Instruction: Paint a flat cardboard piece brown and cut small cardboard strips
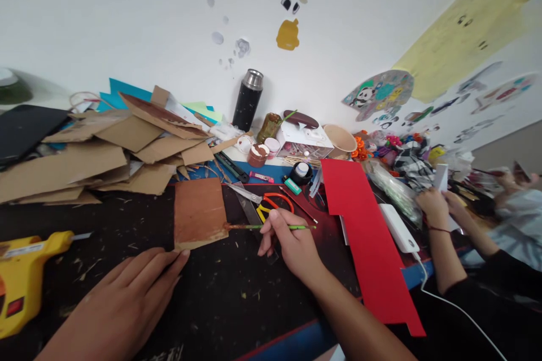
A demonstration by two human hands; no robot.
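A square piece of cardboard (200, 208), mostly coated in brown paint, lies on the dark table. A bare tan strip shows along its near edge. My left hand (127, 296) rests flat with its fingers stretched out, a fingertip at the near left corner of the piece. Between the fingers of my right hand (292, 242) is a thin green paintbrush (249, 227), its bristles touching the right edge of the painted piece. Orange-and-yellow scissors (265, 201) and a metal ruler (248, 208) lie just beyond that hand. An open jar of brown paint (258, 154) stands farther back.
A yellow glue gun (31, 271) lies at left, below piled cardboard scraps (105, 146). A black flask (248, 100) stands by the wall. Red board (364, 237) and a white power strip (398, 228) lie right. Beyond them, another person's hands (436, 208) hold something white.
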